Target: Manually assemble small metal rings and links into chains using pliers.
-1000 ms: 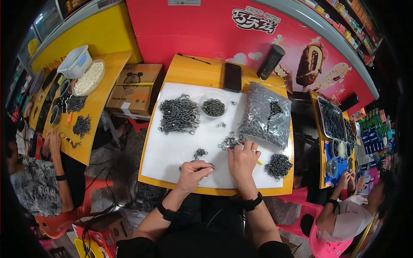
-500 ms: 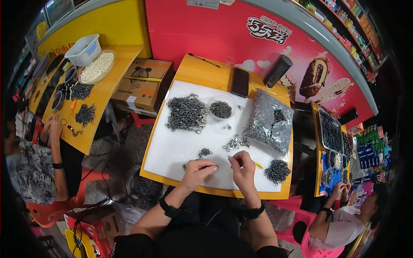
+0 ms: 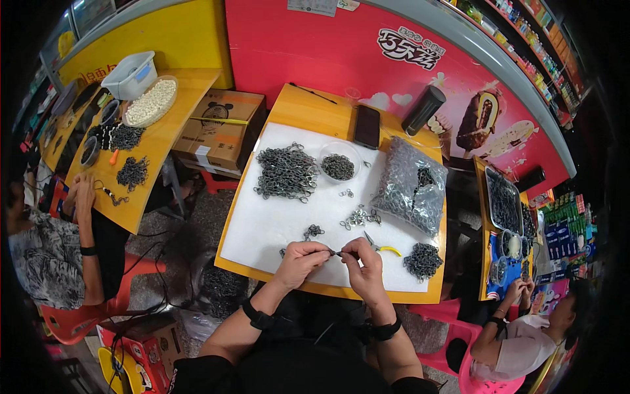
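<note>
My left hand [image 3: 302, 264] pinches one end of a small dark metal piece [image 3: 335, 253], too small to make out its kind. Meeting it from the other side, my right hand [image 3: 365, 268] has its fingertips closed on the same piece. Just beyond the right hand lie pliers [image 3: 388, 249] with yellow handles. A few dark metal links [image 3: 313, 232] rest past the left hand. Scattered silvery and dark small parts [image 3: 359, 217] lie ahead, and a heap of dark metal links [image 3: 423, 261] sits to the right of the pliers.
On the white sheet [image 3: 252, 240] are a large pile of dark clasps [image 3: 287, 172], a tub of small rings [image 3: 338, 167] and a clear bag of metal parts [image 3: 411, 187]. A phone [image 3: 367, 127] and black cylinder [image 3: 424, 109] stand behind. People work at both side tables.
My right hand has moved left and my hands now meet at the dark piece. The pliers, mostly hidden before, now show beyond the right hand.
</note>
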Action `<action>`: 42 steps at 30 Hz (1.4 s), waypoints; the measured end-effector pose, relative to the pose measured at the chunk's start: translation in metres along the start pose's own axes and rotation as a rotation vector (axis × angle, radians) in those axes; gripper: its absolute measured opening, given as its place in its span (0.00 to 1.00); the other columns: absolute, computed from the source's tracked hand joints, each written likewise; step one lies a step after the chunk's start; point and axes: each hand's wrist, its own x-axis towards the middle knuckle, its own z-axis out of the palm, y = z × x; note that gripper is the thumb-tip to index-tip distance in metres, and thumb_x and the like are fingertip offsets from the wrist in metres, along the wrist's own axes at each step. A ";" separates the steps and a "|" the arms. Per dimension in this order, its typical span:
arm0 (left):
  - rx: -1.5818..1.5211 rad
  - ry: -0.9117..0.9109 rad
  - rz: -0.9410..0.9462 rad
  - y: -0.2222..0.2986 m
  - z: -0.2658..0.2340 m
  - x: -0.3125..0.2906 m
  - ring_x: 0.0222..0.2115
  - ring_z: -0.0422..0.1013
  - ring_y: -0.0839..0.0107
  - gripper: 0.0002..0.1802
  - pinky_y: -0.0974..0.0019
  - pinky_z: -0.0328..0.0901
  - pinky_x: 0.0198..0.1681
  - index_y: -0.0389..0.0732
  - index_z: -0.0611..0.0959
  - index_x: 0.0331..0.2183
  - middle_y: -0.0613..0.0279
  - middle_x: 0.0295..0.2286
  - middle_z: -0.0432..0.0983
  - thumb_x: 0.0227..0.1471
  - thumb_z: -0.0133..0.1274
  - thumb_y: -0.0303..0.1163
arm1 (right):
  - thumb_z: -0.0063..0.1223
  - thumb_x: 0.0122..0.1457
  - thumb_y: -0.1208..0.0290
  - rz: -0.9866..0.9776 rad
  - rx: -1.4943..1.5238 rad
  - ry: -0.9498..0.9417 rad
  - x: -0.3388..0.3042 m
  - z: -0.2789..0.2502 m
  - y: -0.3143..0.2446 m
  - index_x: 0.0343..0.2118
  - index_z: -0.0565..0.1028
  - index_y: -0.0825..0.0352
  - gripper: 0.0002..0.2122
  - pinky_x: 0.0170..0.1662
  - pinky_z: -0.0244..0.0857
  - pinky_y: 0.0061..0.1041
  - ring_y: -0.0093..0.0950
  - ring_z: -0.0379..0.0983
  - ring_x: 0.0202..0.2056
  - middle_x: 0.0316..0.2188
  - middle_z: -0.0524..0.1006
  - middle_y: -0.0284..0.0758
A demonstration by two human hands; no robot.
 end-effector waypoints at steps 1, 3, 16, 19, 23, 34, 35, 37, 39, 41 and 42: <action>0.005 -0.002 -0.010 0.001 0.000 0.000 0.20 0.63 0.87 0.06 0.80 0.55 0.22 0.33 0.87 0.35 0.72 0.22 0.75 0.56 0.58 0.23 | 0.53 0.55 0.89 0.010 0.009 0.007 0.000 0.001 0.000 0.34 0.73 0.72 0.06 0.32 0.66 0.24 0.28 0.74 0.28 0.28 0.73 0.38; 0.010 -0.002 -0.021 0.001 -0.001 0.000 0.20 0.62 0.88 0.05 0.79 0.54 0.21 0.33 0.86 0.34 0.74 0.21 0.73 0.56 0.58 0.24 | 0.55 0.54 0.89 0.021 0.021 0.013 0.000 0.002 -0.001 0.33 0.73 0.72 0.06 0.31 0.65 0.26 0.32 0.73 0.28 0.28 0.73 0.39; 0.027 -0.071 -0.083 0.003 -0.008 0.002 0.16 0.60 0.87 0.06 0.80 0.52 0.18 0.35 0.86 0.35 0.74 0.20 0.72 0.58 0.58 0.26 | 0.58 0.48 0.87 -0.249 -0.221 0.058 0.012 0.003 -0.016 0.34 0.75 0.69 0.11 0.36 0.67 0.37 0.42 0.73 0.34 0.31 0.76 0.40; 0.022 -0.084 -0.099 0.007 -0.007 0.000 0.18 0.61 0.86 0.05 0.80 0.53 0.19 0.35 0.85 0.34 0.73 0.21 0.73 0.58 0.58 0.26 | 0.57 0.46 0.88 -0.296 -0.258 0.008 0.010 0.005 -0.016 0.35 0.74 0.68 0.13 0.33 0.65 0.38 0.42 0.72 0.32 0.31 0.76 0.40; 0.053 -0.112 -0.145 0.020 -0.002 -0.004 0.20 0.64 0.85 0.07 0.78 0.57 0.21 0.34 0.85 0.34 0.72 0.21 0.73 0.60 0.56 0.27 | 0.58 0.45 0.88 -0.365 -0.306 -0.025 0.013 0.004 -0.020 0.34 0.73 0.68 0.13 0.33 0.65 0.37 0.41 0.72 0.31 0.30 0.76 0.39; 0.041 -0.154 0.020 0.033 0.026 -0.016 0.31 0.71 0.84 0.14 0.77 0.63 0.30 0.34 0.83 0.48 0.70 0.33 0.80 0.62 0.52 0.26 | 0.57 0.45 0.88 -0.285 -0.248 0.116 -0.001 0.004 -0.034 0.32 0.73 0.69 0.11 0.32 0.67 0.35 0.40 0.74 0.30 0.27 0.76 0.39; 0.064 -0.196 -0.042 0.036 0.028 -0.019 0.32 0.71 0.83 0.14 0.77 0.63 0.30 0.33 0.83 0.48 0.70 0.34 0.80 0.62 0.52 0.26 | 0.57 0.47 0.88 -0.258 -0.251 0.141 -0.005 0.005 -0.035 0.32 0.72 0.68 0.10 0.30 0.66 0.31 0.36 0.74 0.29 0.28 0.76 0.38; 0.052 -0.206 -0.043 0.025 0.023 -0.019 0.32 0.72 0.82 0.12 0.77 0.65 0.32 0.33 0.83 0.46 0.69 0.33 0.80 0.62 0.52 0.25 | 0.58 0.49 0.87 -0.233 -0.254 0.171 -0.009 0.007 -0.037 0.32 0.72 0.68 0.10 0.29 0.66 0.28 0.32 0.75 0.28 0.28 0.77 0.37; 0.020 -0.219 -0.051 0.019 0.020 -0.017 0.30 0.73 0.80 0.09 0.75 0.68 0.36 0.32 0.83 0.41 0.66 0.31 0.79 0.61 0.53 0.25 | 0.58 0.50 0.86 -0.191 -0.223 0.212 -0.014 0.007 -0.037 0.32 0.72 0.68 0.09 0.28 0.66 0.26 0.29 0.74 0.27 0.28 0.76 0.36; -0.048 -0.206 -0.144 0.022 0.024 -0.023 0.25 0.69 0.82 0.07 0.77 0.65 0.29 0.33 0.83 0.39 0.67 0.28 0.77 0.61 0.54 0.25 | 0.58 0.50 0.86 -0.171 -0.193 0.226 -0.020 0.008 -0.035 0.32 0.72 0.68 0.09 0.28 0.65 0.25 0.29 0.74 0.27 0.28 0.76 0.35; -0.118 -0.187 -0.239 0.026 0.026 -0.024 0.19 0.66 0.84 0.05 0.78 0.61 0.22 0.34 0.83 0.36 0.68 0.25 0.75 0.60 0.54 0.25 | 0.57 0.50 0.86 -0.151 -0.161 0.234 -0.022 0.008 -0.033 0.32 0.72 0.68 0.09 0.28 0.65 0.24 0.28 0.74 0.26 0.27 0.76 0.35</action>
